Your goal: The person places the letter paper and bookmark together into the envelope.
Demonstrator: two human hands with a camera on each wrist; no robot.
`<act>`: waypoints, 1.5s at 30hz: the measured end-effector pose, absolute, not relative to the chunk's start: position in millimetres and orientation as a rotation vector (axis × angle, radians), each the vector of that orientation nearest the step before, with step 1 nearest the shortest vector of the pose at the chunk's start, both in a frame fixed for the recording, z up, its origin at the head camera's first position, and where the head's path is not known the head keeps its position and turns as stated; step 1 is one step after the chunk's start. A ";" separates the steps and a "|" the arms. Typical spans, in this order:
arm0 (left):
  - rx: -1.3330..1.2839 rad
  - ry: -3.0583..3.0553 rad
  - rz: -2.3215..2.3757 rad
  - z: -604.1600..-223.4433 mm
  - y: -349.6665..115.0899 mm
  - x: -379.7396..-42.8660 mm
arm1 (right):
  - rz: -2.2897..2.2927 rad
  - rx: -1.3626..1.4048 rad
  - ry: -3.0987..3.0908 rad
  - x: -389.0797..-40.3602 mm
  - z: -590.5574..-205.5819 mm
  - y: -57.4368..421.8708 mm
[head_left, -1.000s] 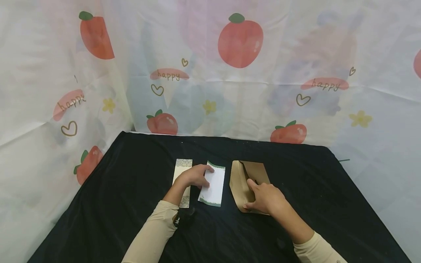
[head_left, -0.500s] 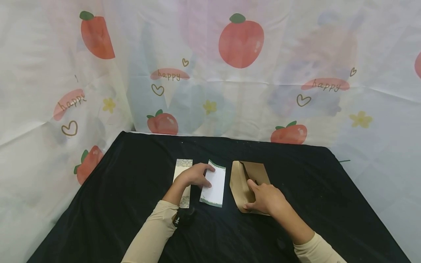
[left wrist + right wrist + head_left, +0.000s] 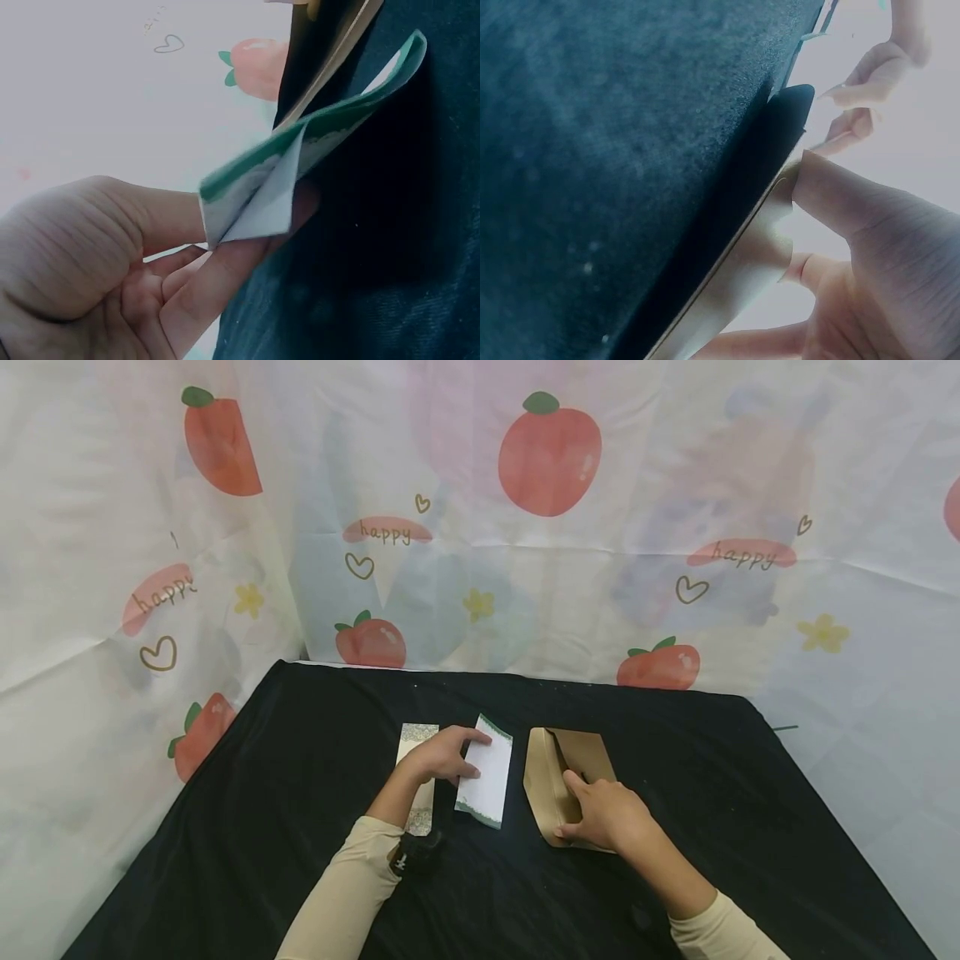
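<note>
My left hand [image 3: 444,755] pinches the left edge of a folded white paper [image 3: 487,781] with green-patterned ends. In the left wrist view, thumb and fingers grip the folded paper [image 3: 262,202], whose layers part at the near end. To the right lies a brown paper envelope [image 3: 542,777], its opening gaping a little. My right hand [image 3: 609,810] holds the envelope, with finger and thumb spread across its opening. In the right wrist view, the thumb of that hand [image 3: 885,247] is at the edge of the envelope [image 3: 746,262], and the other fingers lie along its face.
A narrow cream card [image 3: 417,740] with patterned ends lies on the left, partly hidden under my left hand and wrist. A black cloth [image 3: 480,893] covers the table. A printed curtain [image 3: 450,460] stands behind and at both sides.
My left hand has moved the folded white paper slightly away from me, and its near end tilts and bends more now. The right hand and the envelope stay in place.
</note>
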State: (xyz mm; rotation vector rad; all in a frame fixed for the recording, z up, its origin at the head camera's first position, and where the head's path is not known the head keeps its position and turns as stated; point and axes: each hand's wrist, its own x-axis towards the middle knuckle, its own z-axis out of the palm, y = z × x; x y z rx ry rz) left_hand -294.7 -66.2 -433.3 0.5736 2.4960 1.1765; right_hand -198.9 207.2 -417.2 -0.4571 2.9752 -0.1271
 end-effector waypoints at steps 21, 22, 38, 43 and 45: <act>0.512 2.383 1.464 -424.4 -46.7 -289.6 | -0.126 -0.459 2.990 -197.5 -415.1 208.3; 0.510 2.376 1.466 -424.5 -45.1 -289.0 | -0.127 -0.458 2.989 -197.3 -415.3 208.3; 0.504 2.289 1.579 -431.9 -26.0 -280.7 | -0.120 -0.494 2.989 -197.2 -416.3 206.3; 0.480 2.263 1.596 -434.8 -21.1 -278.0 | -0.107 -0.504 2.992 -197.4 -416.2 205.8; 0.479 2.264 1.607 -436.1 -19.5 -277.8 | -0.107 -0.509 2.994 -197.2 -416.0 205.5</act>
